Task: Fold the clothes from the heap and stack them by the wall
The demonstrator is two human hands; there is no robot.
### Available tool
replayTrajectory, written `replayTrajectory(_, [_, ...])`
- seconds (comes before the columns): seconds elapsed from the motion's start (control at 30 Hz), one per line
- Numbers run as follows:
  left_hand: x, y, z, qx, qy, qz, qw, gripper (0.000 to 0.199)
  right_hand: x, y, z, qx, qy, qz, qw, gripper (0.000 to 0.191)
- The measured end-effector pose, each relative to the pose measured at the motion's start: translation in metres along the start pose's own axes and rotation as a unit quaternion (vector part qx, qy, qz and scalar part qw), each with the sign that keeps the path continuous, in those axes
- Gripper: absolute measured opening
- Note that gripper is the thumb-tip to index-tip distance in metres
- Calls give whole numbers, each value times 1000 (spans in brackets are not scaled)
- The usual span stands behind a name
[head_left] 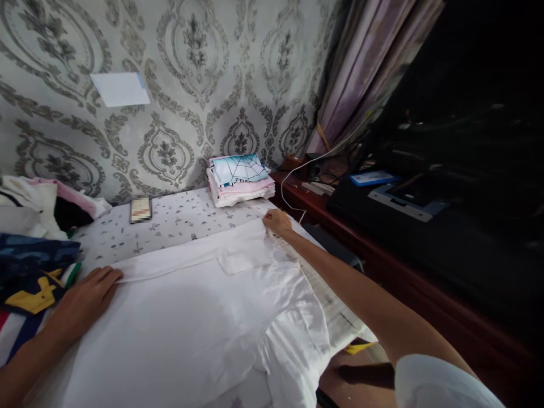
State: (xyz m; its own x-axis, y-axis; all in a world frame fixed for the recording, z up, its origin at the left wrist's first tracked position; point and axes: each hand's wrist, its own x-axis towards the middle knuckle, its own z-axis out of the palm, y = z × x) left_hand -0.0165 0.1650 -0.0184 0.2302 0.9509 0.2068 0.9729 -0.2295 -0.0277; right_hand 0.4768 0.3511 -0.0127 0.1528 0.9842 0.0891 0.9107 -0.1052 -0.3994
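A white shirt (pixel 170 328) lies spread over the patterned bed sheet (pixel 178 209), its far edge turned over in a long strip. My left hand (pixel 96 286) grips the far left corner of the shirt, fingers pressed together at the cloth. At the far right end of that edge, my right hand (pixel 277 221) pinches the fabric, with the arm stretched across from the right. One sleeve (pixel 293 340) hangs rumpled toward the near right. Just beyond my right hand sits a stack of folded clothes (pixel 241 180), topped by a light blue piece with a web print.
Loose clothes (pixel 34 255) are heaped at the left. A small card-like item (pixel 141 208) lies near the wall. A white cable (pixel 293 170) loops beside the stack. Along the right runs a dark red wooden stand (pixel 382 266) holding a blue-edged object (pixel 374 178) and a large black screen.
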Motion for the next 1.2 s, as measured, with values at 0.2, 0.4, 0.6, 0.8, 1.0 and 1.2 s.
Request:
replayTrajectory(0.2, [-3,17,-31,6,-63,0,998,37,-9,-5,7,39,35,-184,982,38])
replayTrajectory(0.4, [11,19,-50,-62,-43,-96,993,48,-17,8,37,14,-21,-353,935,42])
replayTrajectory(0.6, [15,25,-5,-113,-52,-87,988,59,-22,22,46,-49,-44,-363,929,48])
replayTrajectory(0.8, [-4,15,20,-46,-100,-91,990,68,-35,24,26,-73,-3,-281,957,47])
replayTrajectory(1.0, [-20,0,7,-55,-20,-50,997,58,-76,28,-5,-54,28,-137,989,48])
replayTrajectory(1.2, [-22,15,-2,-45,31,2,999,39,-118,7,-17,13,-66,-49,997,30])
